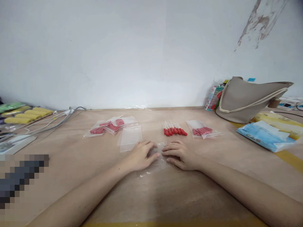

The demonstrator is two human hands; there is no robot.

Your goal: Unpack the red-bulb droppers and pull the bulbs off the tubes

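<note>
My left hand rests with curved fingers, thumb apart from the rest, on a clear plastic bag lying flat on the table. Facing it, my right hand touches the bag's other side with its fingers loosely apart. Neither hand visibly grips anything. Just beyond the right hand lies a row of white sticks with red tips. To the right of them is a small clear bag of red pieces. Flat, clear zip bags lie beyond my left hand, beside a pile of filled bags with red contents.
A grey bag with a rope handle stands at the back right, near a blue tissue pack and a yellow packet. Cables and yellow rolls lie at the left. The white wall bounds the table's back.
</note>
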